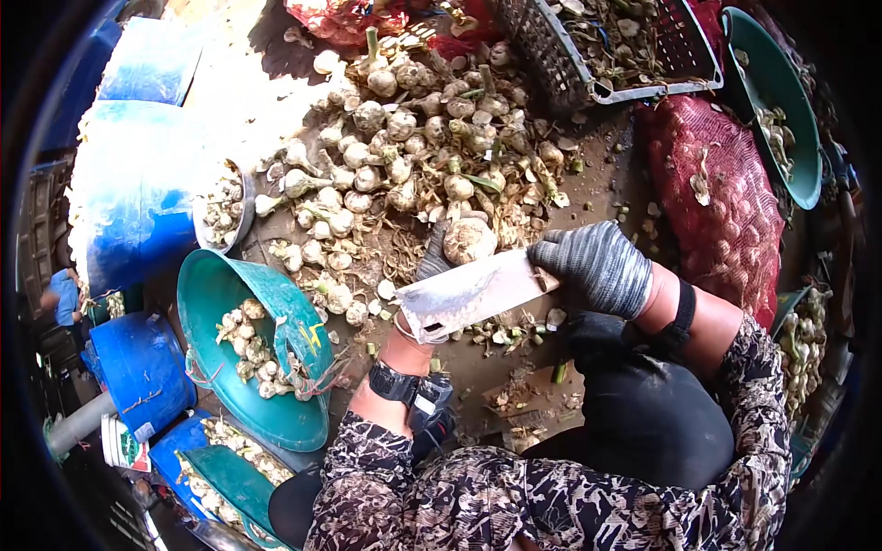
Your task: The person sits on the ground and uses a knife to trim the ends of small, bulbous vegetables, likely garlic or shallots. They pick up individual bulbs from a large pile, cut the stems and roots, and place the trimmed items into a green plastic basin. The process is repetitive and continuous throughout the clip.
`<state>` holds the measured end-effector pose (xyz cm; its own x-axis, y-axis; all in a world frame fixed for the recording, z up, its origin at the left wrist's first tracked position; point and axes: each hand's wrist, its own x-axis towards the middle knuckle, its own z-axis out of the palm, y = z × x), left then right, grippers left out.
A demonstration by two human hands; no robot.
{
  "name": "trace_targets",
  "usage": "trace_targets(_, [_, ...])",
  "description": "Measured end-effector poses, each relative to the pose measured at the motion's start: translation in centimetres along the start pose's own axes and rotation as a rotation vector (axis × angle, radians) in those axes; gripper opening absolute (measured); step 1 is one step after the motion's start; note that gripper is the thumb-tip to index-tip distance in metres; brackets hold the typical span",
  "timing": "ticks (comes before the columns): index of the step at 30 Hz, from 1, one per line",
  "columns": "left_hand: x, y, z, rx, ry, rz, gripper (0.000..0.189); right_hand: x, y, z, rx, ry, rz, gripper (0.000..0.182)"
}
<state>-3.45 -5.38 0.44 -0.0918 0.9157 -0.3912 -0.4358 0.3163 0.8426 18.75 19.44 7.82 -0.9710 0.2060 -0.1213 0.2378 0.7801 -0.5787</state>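
Observation:
My left hand point(433, 256), in a grey knit glove, grips a large garlic bulb point(470, 241). Much of that hand is hidden behind the blade. In my right hand point(596, 267), also gloved, is the handle of a broad cleaver point(475, 290) with a pale, stained blade and a small slot near its tip. The blade crosses in front of my left hand and palm, its upper edge close below the bulb. Beyond both hands a heap of garlic bulbs point(400, 127) with stems and dry skins covers the floor. Cut stem pieces point(506, 335) lie under the blade.
A green tub point(207, 282) with garlic tilts at my left, near a metal bowl point(242, 227) and blue drums point(145, 193). To the right lies a red mesh sack point(716, 200) of garlic. A plastic crate point(551, 55) of scraps and another green tub point(792, 144) stand behind.

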Motion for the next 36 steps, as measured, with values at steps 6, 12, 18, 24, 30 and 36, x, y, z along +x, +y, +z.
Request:
trace_targets(6, [-0.5,-2.0,-0.7,-0.062,0.020,0.252,0.043,0.2,-1.1,0.1,-0.033,-0.037,-0.015,0.020])
trace_targets(12, [5.7,3.5,5.3,-0.320,0.046,0.087,0.030,0.4,-0.3,1.6,-0.006,-0.135,0.039,0.024])
trace_targets(18, [6.5,2.7,5.9,-0.241,0.180,-0.020,0.029,0.5,3.7,4.4,-0.037,-0.038,-0.006,0.025])
trace_targets(24, [4.1,4.8,6.2,0.708,0.073,0.615,0.063,-1.9,11.8,6.3,-0.076,0.062,0.538,0.020])
trace_targets(30, [4.6,2.9,2.3,0.627,0.158,0.323,0.057,1.3,0.8,2.2,0.022,0.040,0.055,0.019])
trace_targets(36, [3.9,2.7,3.0,0.610,0.197,0.334,0.033,2.0,1.6,3.5,-0.011,-0.003,0.140,0.015])
